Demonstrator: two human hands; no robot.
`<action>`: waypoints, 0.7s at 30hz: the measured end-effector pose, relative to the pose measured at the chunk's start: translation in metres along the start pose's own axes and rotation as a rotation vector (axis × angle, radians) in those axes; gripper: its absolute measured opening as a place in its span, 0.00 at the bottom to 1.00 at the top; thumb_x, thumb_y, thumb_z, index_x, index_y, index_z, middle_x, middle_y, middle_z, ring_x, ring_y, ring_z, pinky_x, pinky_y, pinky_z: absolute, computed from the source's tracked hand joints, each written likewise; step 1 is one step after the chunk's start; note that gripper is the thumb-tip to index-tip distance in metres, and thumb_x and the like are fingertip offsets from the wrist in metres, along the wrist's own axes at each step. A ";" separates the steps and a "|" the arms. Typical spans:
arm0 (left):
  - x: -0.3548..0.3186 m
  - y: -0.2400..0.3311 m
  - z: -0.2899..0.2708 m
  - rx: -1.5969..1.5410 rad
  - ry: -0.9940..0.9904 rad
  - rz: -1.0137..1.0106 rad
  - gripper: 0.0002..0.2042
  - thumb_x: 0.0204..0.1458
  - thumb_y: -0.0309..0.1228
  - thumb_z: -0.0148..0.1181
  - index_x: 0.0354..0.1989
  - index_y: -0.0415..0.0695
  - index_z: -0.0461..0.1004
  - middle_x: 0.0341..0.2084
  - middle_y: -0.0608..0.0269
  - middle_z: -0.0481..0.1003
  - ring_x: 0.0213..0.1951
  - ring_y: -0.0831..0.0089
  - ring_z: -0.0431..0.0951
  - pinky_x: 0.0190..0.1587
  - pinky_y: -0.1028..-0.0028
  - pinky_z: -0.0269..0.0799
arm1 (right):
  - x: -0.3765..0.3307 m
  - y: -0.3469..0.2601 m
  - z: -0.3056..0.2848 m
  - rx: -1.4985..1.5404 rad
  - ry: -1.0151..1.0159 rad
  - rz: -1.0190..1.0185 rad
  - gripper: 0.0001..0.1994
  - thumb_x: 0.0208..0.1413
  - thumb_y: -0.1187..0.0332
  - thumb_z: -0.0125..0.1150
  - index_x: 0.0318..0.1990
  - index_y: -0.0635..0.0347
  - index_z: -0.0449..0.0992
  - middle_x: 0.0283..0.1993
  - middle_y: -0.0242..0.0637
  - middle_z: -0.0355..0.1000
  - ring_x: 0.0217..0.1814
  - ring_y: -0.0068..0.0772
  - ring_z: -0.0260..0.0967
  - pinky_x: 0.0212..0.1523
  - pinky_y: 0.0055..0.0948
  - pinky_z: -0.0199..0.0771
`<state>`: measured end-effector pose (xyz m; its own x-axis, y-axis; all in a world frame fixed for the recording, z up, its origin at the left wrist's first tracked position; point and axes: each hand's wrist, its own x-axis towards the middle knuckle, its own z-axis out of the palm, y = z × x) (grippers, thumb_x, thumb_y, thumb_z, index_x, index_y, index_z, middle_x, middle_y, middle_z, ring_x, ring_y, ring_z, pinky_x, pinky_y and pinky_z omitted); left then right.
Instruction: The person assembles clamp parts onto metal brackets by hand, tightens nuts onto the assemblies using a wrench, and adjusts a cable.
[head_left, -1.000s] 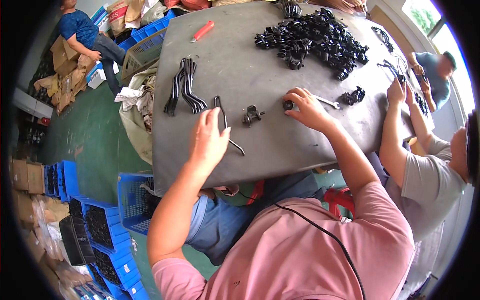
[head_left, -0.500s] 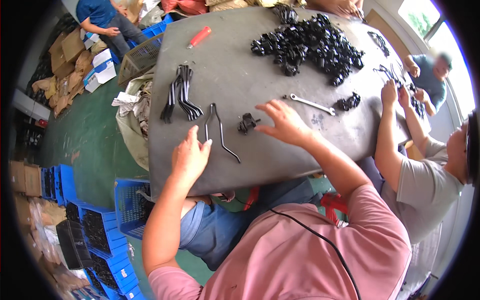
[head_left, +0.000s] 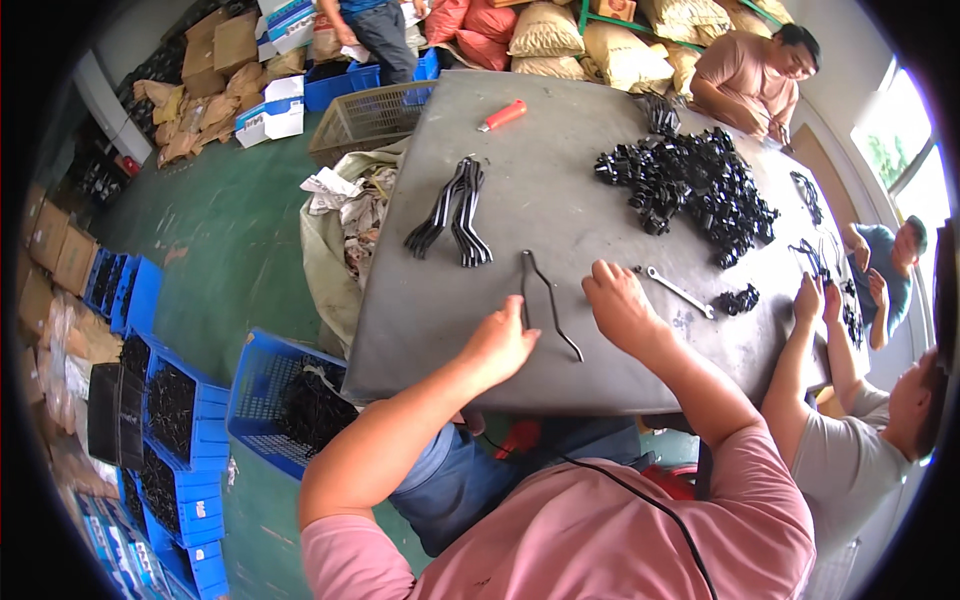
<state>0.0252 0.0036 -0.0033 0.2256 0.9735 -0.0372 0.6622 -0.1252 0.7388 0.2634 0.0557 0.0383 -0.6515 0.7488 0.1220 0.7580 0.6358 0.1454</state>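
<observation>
Bent black wire piece lies on the grey surface between both hands, near its close edge. Left hand touches the wire's near end, fingers curled and loosely together; whether they pinch it cannot be told. Right hand rests palm-down just right of it, fingers together, holding nothing. Farther right lies a small wrench, farther left a bundle of black wires, and beyond, a heap of black clips. Seemingly mid-pickup; a firm pinch seems needed.
</observation>
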 end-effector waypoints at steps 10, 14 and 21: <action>-0.011 -0.001 -0.011 0.052 -0.021 0.005 0.32 0.58 0.34 0.62 0.66 0.31 0.56 0.33 0.42 0.81 0.38 0.46 0.82 0.44 0.56 0.78 | -0.006 -0.020 0.016 0.078 0.079 -0.161 0.10 0.47 0.72 0.61 0.39 0.56 0.75 0.41 0.37 0.67 0.46 0.41 0.68 0.45 0.39 0.66; -0.017 -0.007 -0.011 0.029 -0.067 -0.010 0.33 0.59 0.35 0.62 0.68 0.31 0.55 0.34 0.42 0.81 0.39 0.46 0.82 0.45 0.55 0.77 | -0.016 -0.029 -0.002 0.342 0.230 -0.066 0.15 0.50 0.70 0.66 0.47 0.56 0.77 0.45 0.39 0.70 0.50 0.44 0.70 0.51 0.42 0.68; -0.013 -0.008 -0.014 -0.053 -0.134 0.021 0.36 0.60 0.35 0.60 0.69 0.27 0.50 0.38 0.30 0.78 0.41 0.38 0.80 0.45 0.50 0.77 | -0.044 -0.012 0.021 0.444 0.292 0.325 0.15 0.64 0.69 0.59 0.55 0.63 0.75 0.51 0.48 0.70 0.51 0.54 0.71 0.52 0.46 0.72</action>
<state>0.0070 -0.0058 0.0002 0.3347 0.9361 -0.1082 0.6187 -0.1317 0.7745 0.2834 0.0194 0.0103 -0.3194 0.8748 0.3644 0.8185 0.4484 -0.3591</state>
